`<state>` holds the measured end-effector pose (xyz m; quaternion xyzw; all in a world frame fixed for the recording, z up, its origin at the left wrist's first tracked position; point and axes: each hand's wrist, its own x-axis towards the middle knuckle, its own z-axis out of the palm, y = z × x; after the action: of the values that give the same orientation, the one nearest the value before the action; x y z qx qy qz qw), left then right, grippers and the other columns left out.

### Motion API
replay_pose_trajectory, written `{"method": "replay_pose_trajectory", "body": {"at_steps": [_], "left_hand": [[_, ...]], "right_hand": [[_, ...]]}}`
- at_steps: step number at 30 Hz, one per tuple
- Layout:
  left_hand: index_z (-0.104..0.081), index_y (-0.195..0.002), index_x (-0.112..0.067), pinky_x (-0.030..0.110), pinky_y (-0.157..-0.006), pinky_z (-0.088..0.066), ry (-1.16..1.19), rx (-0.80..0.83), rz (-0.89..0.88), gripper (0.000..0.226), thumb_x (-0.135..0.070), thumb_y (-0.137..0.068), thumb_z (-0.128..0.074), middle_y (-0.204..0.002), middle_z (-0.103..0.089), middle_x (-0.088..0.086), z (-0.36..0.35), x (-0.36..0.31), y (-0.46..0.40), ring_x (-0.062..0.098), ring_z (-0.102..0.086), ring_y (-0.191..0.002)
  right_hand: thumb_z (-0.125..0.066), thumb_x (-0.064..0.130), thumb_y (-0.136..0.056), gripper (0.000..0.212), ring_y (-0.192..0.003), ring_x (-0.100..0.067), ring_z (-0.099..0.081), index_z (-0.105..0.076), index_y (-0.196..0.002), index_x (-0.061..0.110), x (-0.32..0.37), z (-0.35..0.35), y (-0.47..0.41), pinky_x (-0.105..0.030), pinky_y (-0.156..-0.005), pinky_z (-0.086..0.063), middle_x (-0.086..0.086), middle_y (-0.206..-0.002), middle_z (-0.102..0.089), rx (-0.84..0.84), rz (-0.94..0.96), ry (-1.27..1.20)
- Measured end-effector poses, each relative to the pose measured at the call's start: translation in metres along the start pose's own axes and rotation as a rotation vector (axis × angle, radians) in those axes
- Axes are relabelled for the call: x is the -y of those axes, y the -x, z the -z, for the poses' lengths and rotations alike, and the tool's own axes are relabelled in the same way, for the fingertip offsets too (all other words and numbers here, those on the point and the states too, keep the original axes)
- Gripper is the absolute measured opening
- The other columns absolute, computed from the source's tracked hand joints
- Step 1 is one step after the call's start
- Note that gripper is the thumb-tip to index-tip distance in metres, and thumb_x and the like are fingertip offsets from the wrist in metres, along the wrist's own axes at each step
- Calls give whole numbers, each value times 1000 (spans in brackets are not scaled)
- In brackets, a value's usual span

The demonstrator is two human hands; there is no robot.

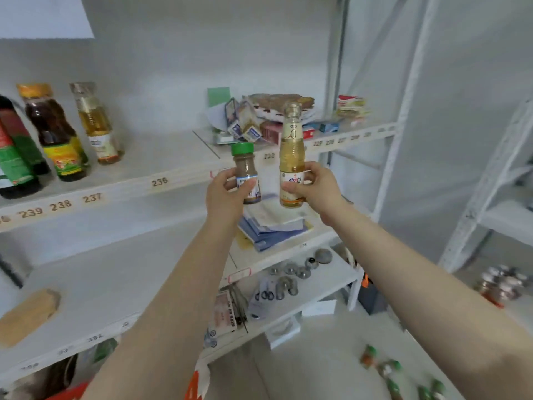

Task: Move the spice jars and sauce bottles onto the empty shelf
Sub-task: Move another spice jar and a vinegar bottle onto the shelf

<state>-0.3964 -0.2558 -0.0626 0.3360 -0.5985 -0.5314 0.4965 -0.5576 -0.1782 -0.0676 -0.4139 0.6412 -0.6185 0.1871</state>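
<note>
Head view: shelf (135, 157) already carries a dark bottle (53, 131) and a pale bottle (96, 122) at left, bare span to their right. Left hand (226, 194) fingers curl round a green-capped jar (246, 174) of brown powder; right hand (315, 187) fingers pinch a tall bottle (292, 157) of pale yellow liquid low on its label. Both are in the air before the shelf edge. Risks: low grip lets the bottle tip; base may clip the shelf lip.

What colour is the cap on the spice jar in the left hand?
Green; the spice jar cap shows plainly in the head view.
</note>
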Motion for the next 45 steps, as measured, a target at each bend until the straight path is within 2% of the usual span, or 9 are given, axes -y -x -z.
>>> {"method": "replay_pose_trajectory", "body": {"at_steps": [2,10,14,19,22,26,34,37,45], "left_hand": [[-57,-109,-16,16,-56,-53,27,74,14,28,-9,-84,-69,-97,-66,5,-46,3,17,12,-65,-78],[-59,-115,-13,30,-76,-56,94,379,122,34,-7,-83,-69,-106,-66,8,-252,33,127,18,-65,-87],[-57,-117,-8,20,-59,-55,157,484,181,35,-2,-83,-67,-104,-67,8,-345,41,184,10,-64,-77],[-57,-123,-11,39,-87,-54,128,623,228,43,-6,-82,-70,-116,-66,7,-439,49,231,21,-66,-99],[-57,-123,-11,31,-80,-53,103,662,228,44,-5,-81,-70,-117,-66,7,-491,55,244,19,-64,-97],[-56,-120,-11,13,-64,-44,107,717,237,41,-2,-83,-68,-107,-63,0,-554,66,252,14,-60,-93],[-57,-118,-13,28,-81,-48,79,775,240,40,-5,-81,-70,-116,-66,6,-691,114,208,19,-63,-100],[-58,-116,-12,29,-82,-47,52,771,235,39,-4,-80,-71,-115,-66,6,-737,130,186,19,-63,-98],[-55,-110,-12,26,-78,-44,-25,710,189,37,0,-79,-70,-102,-60,0,-835,171,128,17,-58,-89]], "right_hand": [[-82,16,-72,39,-83,-20,-66,-60,-105,15,-13,50,14,-41,-76,-57,-4,-94,-69,-79,-27,23],[-83,17,-71,45,-87,-23,-68,-60,-109,14,-61,273,100,-43,-79,-58,-8,-101,-70,-365,-161,165],[-84,19,-69,39,-86,-22,-69,-61,-101,21,-78,376,146,-46,-80,-58,-3,-96,-71,-470,-213,236],[-81,16,-71,38,-85,-21,-69,-60,-103,19,-86,471,186,-41,-74,-59,-2,-96,-70,-603,-266,268],[-82,17,-70,40,-84,-20,-69,-60,-104,18,-98,514,193,-41,-74,-59,-4,-98,-70,-668,-297,280],[-82,17,-70,41,-85,-21,-69,-61,-105,16,-119,562,184,-34,-70,-57,-4,-99,-71,-731,-316,289],[-81,14,-71,39,-81,-17,-67,-59,-103,16,-173,646,114,-29,-68,-55,0,-92,-69,-808,-333,271],[-81,12,-71,40,-80,-18,-67,-59,-104,16,-191,676,84,-37,-72,-57,0,-92,-68,-826,-359,232],[-81,11,-71,43,-86,-21,-66,-59,-108,14,-249,753,3,-36,-74,-56,-5,-100,-68,-830,-407,147]]}}
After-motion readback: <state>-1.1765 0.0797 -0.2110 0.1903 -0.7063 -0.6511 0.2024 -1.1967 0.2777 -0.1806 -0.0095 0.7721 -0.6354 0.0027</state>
